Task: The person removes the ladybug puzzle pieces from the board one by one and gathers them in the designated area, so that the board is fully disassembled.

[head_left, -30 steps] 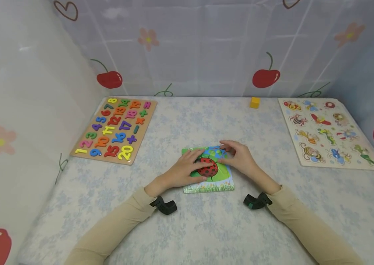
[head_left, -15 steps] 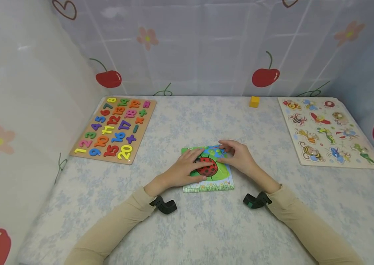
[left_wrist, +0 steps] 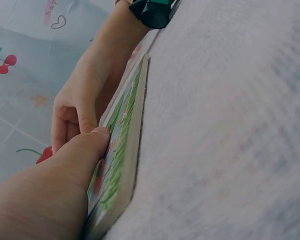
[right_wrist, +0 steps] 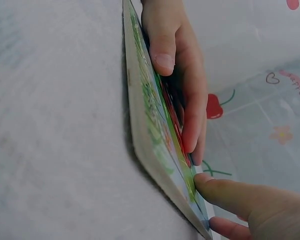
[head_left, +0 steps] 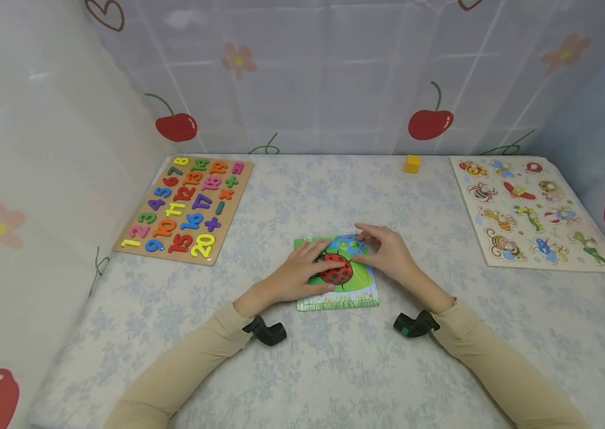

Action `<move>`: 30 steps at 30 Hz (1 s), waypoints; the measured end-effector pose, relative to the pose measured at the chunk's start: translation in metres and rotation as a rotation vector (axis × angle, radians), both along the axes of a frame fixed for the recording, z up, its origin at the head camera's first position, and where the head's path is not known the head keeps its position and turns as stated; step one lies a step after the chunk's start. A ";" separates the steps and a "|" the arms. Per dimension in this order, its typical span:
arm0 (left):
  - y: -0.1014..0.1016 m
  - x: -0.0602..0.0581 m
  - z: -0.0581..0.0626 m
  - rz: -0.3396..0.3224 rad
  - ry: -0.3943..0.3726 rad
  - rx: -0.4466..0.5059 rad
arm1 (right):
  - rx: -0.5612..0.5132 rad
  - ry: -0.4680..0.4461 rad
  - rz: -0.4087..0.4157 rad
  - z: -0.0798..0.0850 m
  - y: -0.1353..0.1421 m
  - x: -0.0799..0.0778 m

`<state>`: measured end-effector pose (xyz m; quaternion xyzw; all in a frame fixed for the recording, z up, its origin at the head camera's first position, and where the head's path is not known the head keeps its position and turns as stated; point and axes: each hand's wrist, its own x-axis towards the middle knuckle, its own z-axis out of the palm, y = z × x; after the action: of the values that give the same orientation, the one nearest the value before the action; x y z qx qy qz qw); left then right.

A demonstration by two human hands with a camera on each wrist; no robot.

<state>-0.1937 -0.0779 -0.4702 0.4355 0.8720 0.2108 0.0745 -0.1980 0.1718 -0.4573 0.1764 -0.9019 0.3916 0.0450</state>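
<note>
A small square jigsaw puzzle with a red, black-spotted ladybug on green lies on the table in the head view. My left hand rests flat across its left part, fingers spread over the ladybug and the left side of the picture. My right hand holds the puzzle's far right corner, thumb on the picture and fingers curled down by the far edge. In the right wrist view the right thumb touches the face beside the rim. The left thumb lies on the picture in the left wrist view.
A wooden number board with colourful numerals lies at the left. An insect peg-style board lies at the right. Near the back edge stands a yellow cube. A printed curtain rises behind the table.
</note>
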 end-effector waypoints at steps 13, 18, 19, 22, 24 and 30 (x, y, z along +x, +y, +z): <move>-0.001 0.002 0.004 -0.019 0.052 -0.093 | -0.020 -0.040 -0.020 0.000 -0.001 0.001; 0.000 0.004 0.007 -0.008 0.052 -0.107 | -0.022 -0.043 -0.023 0.001 -0.003 0.003; 0.000 0.004 0.007 -0.006 0.057 -0.113 | -0.024 -0.043 -0.021 0.001 -0.004 0.003; 0.001 0.005 0.007 -0.007 0.074 -0.131 | -0.027 -0.046 -0.011 0.000 -0.004 0.003; 0.002 0.005 0.006 -0.007 0.079 -0.141 | -0.024 -0.046 -0.004 0.000 -0.003 0.002; 0.003 0.006 0.006 0.001 0.064 -0.134 | -0.028 -0.024 0.026 -0.001 -0.002 -0.001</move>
<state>-0.1878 -0.0749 -0.4643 0.4357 0.8863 0.1380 0.0752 -0.1990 0.1696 -0.4585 0.1830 -0.8944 0.4070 0.0314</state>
